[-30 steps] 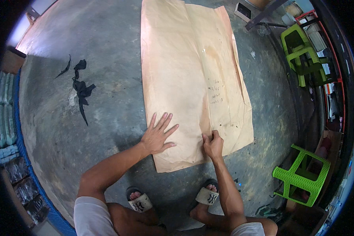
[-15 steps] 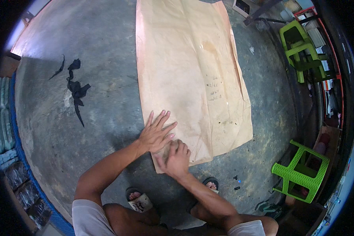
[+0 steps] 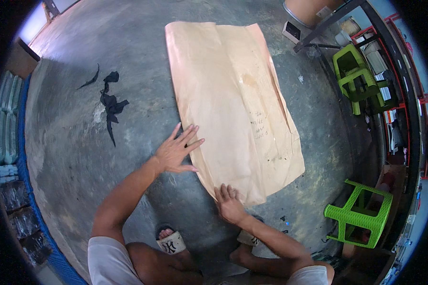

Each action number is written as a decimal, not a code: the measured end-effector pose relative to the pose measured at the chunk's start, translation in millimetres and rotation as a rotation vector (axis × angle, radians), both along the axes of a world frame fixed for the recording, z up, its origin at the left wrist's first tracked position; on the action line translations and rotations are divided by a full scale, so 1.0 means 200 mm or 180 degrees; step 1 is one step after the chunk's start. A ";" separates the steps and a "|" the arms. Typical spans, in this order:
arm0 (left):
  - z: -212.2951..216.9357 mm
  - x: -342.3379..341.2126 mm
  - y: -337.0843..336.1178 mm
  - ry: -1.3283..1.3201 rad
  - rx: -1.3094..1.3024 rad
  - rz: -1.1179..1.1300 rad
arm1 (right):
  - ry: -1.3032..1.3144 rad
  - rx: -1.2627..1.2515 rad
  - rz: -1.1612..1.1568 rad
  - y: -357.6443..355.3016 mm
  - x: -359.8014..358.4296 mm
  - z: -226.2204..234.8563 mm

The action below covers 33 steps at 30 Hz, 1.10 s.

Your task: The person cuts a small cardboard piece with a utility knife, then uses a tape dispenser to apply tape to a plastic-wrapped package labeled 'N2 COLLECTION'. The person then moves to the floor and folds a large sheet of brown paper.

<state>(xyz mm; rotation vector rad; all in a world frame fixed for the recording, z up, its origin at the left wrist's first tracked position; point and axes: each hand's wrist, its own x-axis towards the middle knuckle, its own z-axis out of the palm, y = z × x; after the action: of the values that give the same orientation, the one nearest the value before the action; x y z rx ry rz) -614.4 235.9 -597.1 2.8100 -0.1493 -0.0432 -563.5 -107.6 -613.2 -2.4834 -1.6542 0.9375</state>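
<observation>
A large sheet of brown paper (image 3: pixel 214 114) lies lengthwise on the floor, with layered folds along its right part and some handwriting there. At its left edge, my left hand (image 3: pixel 176 153) is open, with fingers spread over the paper's margin and the thumb stretched toward it. My right hand (image 3: pixel 230 205) is at the near left corner, its fingers bent over the paper's edge and closed on it. The underside of that grip is hidden.
Torn black cloth scraps (image 3: pixel 111 104) lie left on the grey floor (image 3: pixel 142 90). At the right are a green plastic stool (image 3: pixel 361 213) and stacked green chairs (image 3: pixel 359 78). A small open box (image 3: pixel 291 31) is beyond the paper. Packed goods (image 3: pixel 7 118) line the left side.
My left hand has moved left and spread at the paper's edge. My right hand has shifted right and nearer. The paper's near left corner now slants inward, and the view takes in more beyond the paper.
</observation>
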 end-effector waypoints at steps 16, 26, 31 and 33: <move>0.13 0.17 0.13 0.0712 0.1097 0.0832 | -0.1385 -0.0212 0.1911 -0.69 0.59 0.48; -0.20 0.10 0.28 -0.0248 0.1395 0.0775 | -0.1244 -0.0340 0.1341 -1.27 0.54 0.64; -0.21 -0.13 0.21 0.0013 0.0886 0.0329 | -0.1291 -0.0438 -0.0158 -1.43 0.54 0.54; -0.14 -0.32 0.14 0.0371 0.0775 0.0101 | -0.0921 -0.0680 -0.0526 -1.50 0.51 0.53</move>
<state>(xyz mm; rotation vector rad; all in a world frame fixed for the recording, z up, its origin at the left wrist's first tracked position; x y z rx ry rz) -678.9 263.2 -624.7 3.0414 -0.0765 -0.2324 -462.0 -408.6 -506.9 -2.9681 -1.4486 0.8071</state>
